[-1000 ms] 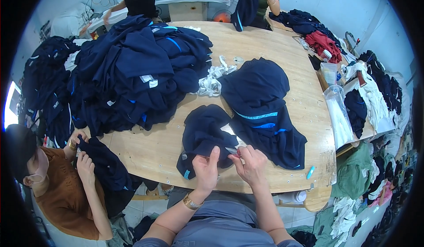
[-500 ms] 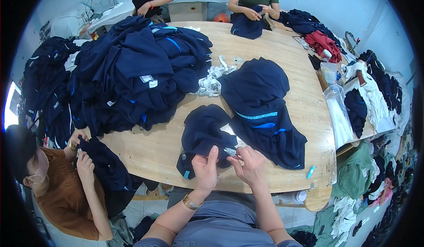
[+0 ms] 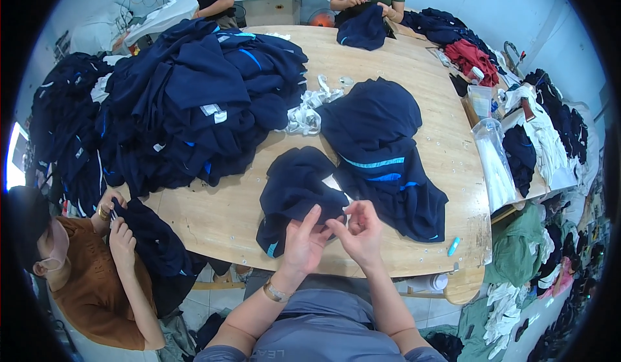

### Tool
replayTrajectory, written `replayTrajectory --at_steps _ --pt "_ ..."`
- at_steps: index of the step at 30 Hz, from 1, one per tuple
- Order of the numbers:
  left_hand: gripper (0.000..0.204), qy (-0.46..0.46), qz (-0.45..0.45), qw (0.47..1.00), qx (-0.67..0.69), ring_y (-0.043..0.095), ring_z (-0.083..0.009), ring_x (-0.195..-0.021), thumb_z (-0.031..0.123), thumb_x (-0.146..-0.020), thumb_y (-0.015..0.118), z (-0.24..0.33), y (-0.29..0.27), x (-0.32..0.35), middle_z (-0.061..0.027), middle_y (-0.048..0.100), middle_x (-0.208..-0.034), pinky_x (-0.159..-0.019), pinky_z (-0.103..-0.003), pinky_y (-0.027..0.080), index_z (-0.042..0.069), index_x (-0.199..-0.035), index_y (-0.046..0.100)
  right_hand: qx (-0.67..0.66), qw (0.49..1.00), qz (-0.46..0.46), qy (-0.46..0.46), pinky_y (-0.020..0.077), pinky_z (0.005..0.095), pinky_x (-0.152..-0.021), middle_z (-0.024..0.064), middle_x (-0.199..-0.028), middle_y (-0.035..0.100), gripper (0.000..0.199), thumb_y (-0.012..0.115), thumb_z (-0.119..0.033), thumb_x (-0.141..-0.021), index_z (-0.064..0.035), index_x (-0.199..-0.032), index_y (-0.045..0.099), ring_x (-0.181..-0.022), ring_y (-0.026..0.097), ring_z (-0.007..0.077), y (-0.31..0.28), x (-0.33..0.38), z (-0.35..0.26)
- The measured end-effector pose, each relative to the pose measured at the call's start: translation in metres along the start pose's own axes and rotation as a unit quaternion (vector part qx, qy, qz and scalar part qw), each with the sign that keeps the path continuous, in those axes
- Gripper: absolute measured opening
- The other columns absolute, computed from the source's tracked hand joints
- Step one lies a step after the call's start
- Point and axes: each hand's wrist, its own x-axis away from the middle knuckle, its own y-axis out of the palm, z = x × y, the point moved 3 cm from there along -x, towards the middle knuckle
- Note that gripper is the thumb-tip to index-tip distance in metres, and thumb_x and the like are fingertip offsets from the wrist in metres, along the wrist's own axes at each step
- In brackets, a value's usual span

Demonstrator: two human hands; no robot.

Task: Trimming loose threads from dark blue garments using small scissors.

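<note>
A small navy garment piece point(image 3: 294, 184) with a light-blue tab lies bunched at the table's near edge. My left hand point(image 3: 304, 242) is at its near side, thumb raised and fingers curled at the cloth's edge. Close beside it, my right hand point(image 3: 359, 234) has its fingers bent inward, their tips nearly meeting the left fingers. The thread snips seen in it earlier are now mostly hidden by the fingers. Just beyond the right hand lies a larger navy garment point(image 3: 381, 126) with light-blue stripes.
A big heap of navy garments point(image 3: 187, 103) covers the table's left. White scraps point(image 3: 307, 113) lie mid-table; a turquoise marker-like tool point(image 3: 454, 246) lies at right. Co-workers handle navy cloth at left point(image 3: 152, 239) and far side point(image 3: 362, 29). A side table holds a plastic bag point(image 3: 493, 161).
My hands have drawn closer together and slightly up, and the snips' blades have gone out of sight in my right hand. The far co-worker's hand has lifted off the cloth.
</note>
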Motion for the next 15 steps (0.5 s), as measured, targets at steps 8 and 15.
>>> replayTrajectory --at_steps 8,15 --pt "0.024 0.010 0.036 0.999 0.003 0.060 -0.0175 -0.098 0.021 -0.095 0.048 -0.002 -0.001 -0.002 -0.0098 0.062 -0.107 -0.088 -0.035 0.050 0.003 -0.110 0.055 -0.104 0.988 0.118 0.007 0.0212 0.0167 -0.045 -0.0083 -0.061 0.043 0.008 0.061 -0.007 -0.086 -0.0023 -0.083 0.055 -0.053 0.031 -0.0022 0.000 -0.006 0.014" --pt "0.023 0.046 0.017 0.999 -0.023 0.060 -0.0153 -0.093 0.020 -0.095 0.049 -0.003 -0.002 -0.001 -0.0094 0.062 -0.102 -0.082 -0.030 0.050 0.001 -0.106 0.055 -0.009 0.998 0.051 -0.029 0.0267 0.0164 -0.044 -0.0047 -0.059 0.052 0.008 0.063 -0.008 -0.084 -0.0013 -0.087 0.059 -0.049 0.036 -0.0013 0.007 0.007 -0.003"
